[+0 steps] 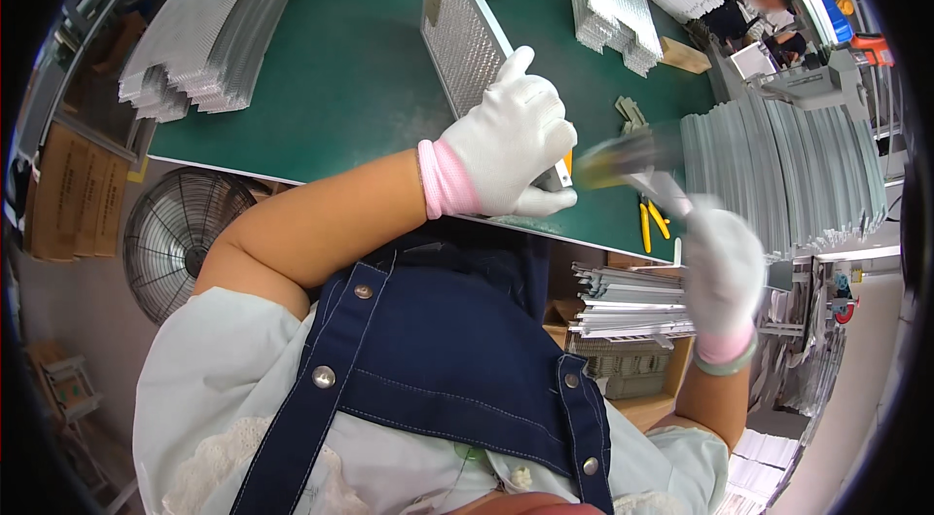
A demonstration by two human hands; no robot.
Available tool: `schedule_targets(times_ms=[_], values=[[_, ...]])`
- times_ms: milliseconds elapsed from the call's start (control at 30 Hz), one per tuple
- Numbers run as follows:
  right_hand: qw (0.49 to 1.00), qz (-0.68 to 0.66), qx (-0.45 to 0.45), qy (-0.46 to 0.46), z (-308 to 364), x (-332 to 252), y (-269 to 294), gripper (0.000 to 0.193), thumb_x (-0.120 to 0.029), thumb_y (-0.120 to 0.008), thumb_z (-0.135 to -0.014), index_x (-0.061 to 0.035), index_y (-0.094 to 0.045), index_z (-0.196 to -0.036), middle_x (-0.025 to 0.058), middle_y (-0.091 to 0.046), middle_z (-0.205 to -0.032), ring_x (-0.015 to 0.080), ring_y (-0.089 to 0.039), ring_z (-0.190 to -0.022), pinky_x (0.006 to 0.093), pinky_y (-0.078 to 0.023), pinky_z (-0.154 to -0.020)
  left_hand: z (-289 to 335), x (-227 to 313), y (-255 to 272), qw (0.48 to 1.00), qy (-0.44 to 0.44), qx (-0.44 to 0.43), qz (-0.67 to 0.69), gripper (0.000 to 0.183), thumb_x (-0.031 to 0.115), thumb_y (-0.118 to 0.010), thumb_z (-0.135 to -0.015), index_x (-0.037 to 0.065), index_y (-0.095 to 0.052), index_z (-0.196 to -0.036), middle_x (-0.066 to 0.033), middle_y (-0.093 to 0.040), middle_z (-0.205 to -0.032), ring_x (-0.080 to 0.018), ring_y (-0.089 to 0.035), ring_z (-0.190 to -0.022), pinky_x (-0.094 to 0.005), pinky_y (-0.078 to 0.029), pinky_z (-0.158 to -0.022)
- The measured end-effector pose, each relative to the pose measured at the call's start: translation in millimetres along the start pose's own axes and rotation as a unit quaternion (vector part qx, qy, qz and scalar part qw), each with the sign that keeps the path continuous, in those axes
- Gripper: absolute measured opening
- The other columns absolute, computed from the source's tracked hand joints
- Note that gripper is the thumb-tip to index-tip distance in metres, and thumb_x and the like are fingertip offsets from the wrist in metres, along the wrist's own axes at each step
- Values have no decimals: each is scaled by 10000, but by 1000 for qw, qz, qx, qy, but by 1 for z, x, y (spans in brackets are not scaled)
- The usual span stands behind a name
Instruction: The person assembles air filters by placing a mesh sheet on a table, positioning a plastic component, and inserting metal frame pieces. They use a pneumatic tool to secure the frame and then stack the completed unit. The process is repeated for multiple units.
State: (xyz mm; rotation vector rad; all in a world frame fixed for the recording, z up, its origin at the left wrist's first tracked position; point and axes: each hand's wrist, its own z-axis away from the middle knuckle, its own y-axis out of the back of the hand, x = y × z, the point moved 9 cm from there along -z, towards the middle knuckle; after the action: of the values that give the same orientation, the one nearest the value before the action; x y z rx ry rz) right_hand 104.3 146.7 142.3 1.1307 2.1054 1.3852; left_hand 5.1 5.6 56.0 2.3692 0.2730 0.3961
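Note:
My left hand [516, 141], in a white glove with a pink cuff, is closed round the near end of a metal-framed mesh panel [462, 43]. The panel stands tilted on its edge on the green table, its far end pointing away from me. My gloved right hand [725, 267] grips the handle of a hammer [623, 160]. Motion smears the hammer's head, which looks yellowish and dark and is just right of the panel's near corner. I cannot tell whether the two touch. Yellow-handled pliers [646, 225] lie at the table's front edge, left of my right hand.
Mesh sheets [219, 24] are stacked at the left, with more mesh pads [613, 4] at the back right. Frame strips [778, 170] stand packed on the right. A floor fan [190, 243] is below the table's left edge. Another person [764, 19] is at the far right.

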Motion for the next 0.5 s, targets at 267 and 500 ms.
schedule_targets(times_ms=[267,500], values=[[885,-211,42,-413,104,144,-174,466,-95,-663,-888,-13,-571,-1337,205,-636,-1279,285,-612,-1203,339,-455,-1030,-9,3,-1,1000,-11,14,10,461,389,-789,-656,71,-523,-857,-156,-536,-897,-397,-552,-999,-704,-271,-1061],[777,-79,374,-500,74,220,-48,357,-271,-485,-1015,45,-650,-1043,226,-666,-960,337,-635,-902,427,-492,-836,17,-4,14,999,9,39,13,408,304,-808,-589,102,-521,-799,-60,-557,-784,-355,-582,-975,-740,-246,-1051]])
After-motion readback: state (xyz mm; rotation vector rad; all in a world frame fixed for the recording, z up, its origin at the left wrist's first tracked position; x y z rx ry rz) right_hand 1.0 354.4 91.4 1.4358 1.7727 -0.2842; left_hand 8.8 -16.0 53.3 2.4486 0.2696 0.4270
